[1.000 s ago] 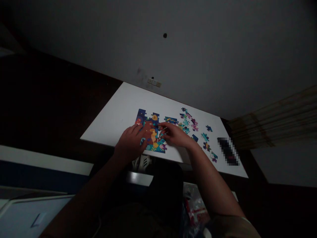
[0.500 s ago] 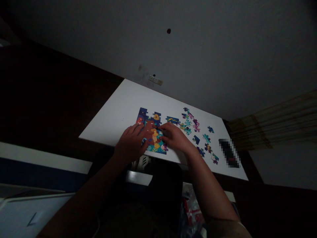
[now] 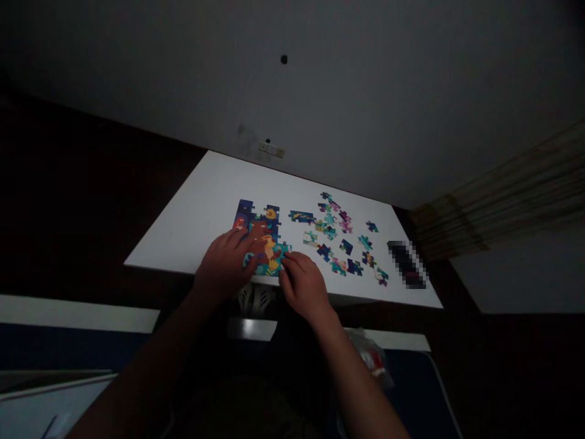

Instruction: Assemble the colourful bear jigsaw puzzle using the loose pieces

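A partly joined jigsaw puzzle [image 3: 259,230] with a brown bear and a yellow animal lies near the table's front edge. Spread flat over its lower left part is my left hand [image 3: 225,261], fingers apart. My right hand [image 3: 305,283] is at the puzzle's lower right corner, its fingers bent and thumb close to them around a teal puzzle piece [image 3: 284,249] at the edge. The fingertips partly hide that piece. Right of the puzzle lies a joined dark blue strip [image 3: 301,216] with yellow marks. A pale loose piece [image 3: 310,238] is just beyond my right hand.
Several loose puzzle pieces [image 3: 346,246] are scattered over the right half of the white table [image 3: 183,213]. A blurred-out dark object [image 3: 406,264] lies at the right end. Behind the table stands a wall with a socket [image 3: 271,149]; a curtain [image 3: 457,225] hangs at right.
My right hand has moved down from the puzzle's right side to its lower right corner, uncovering several loose pieces. My left hand stays on the puzzle. The whole view has shifted slightly.
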`<state>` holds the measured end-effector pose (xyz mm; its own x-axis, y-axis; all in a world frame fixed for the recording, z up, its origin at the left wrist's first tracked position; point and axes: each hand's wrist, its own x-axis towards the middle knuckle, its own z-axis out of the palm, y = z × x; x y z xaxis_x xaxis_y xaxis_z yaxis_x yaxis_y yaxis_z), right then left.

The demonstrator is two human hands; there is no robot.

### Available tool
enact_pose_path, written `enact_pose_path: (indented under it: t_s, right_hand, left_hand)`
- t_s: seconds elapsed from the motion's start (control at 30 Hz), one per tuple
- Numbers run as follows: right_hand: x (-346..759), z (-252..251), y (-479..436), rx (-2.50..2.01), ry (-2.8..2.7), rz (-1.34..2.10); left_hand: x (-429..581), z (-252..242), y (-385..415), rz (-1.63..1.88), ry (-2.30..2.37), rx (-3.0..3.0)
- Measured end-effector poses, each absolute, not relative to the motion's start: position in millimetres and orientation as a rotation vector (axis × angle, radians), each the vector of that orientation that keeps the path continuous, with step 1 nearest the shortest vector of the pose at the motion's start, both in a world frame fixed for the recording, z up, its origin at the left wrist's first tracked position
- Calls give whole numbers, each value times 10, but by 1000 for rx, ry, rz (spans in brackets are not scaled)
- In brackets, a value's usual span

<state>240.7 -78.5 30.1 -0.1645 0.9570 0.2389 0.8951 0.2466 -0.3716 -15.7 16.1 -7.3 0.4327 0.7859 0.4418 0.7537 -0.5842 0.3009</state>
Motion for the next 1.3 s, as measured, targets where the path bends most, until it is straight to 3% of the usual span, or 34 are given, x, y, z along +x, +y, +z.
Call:
enact_pose_path:
  t_s: [0.2,0.43,0.6,0.73,0.93,1.3]
  right_hand:
    - [2294,471,-673,-1803,-2145,211]
    - [2305,318,-683,-1770,-2169,232]
    - [2855,229,-816,-1654,-1890,100]
    - [3595,176,-983,-1732,-1453,-155]
    - [4469,182,-1327,-1918,-1147,-248]
    - [4489,-289,-1553,-2029,-1048,-370]
  left_hand:
    - [-185,7,181,730,1414,2596]
    - [-225,0,256,638,1431,2651]
    - [-222,40,244,669,1448,2633]
    - [-225,46,245,683,1455,2611]
    - [-239,21,263,631,1477,2624]
    - [-282,5,275,682,1462,2551]
